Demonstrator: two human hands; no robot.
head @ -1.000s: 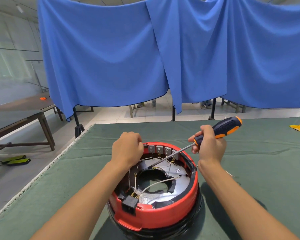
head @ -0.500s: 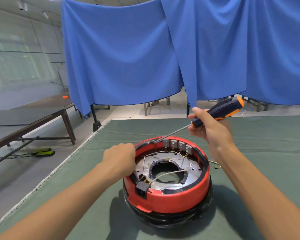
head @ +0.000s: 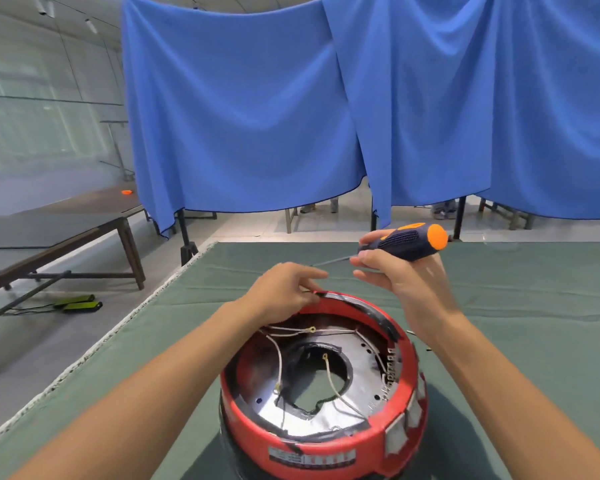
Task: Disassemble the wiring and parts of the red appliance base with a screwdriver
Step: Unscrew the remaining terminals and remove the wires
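The left hand is pinching the red appliance base rim while the right hand is clamping the screwdriver aloft; better steadying the base before lowering the tip beneath those fingers.

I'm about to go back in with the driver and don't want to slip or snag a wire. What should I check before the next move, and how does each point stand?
1. Screwdriver gripped by the right hand: ok.
2. Tip on a screw: not ok; the shaft points away over the table, clear of the red base.
3. Base steadied: ok; left hand rests on the far rim.
4. Loose white wires clear of the work spot: not ok; they cross the metal plate.
5. Next screw located: cannot tell.
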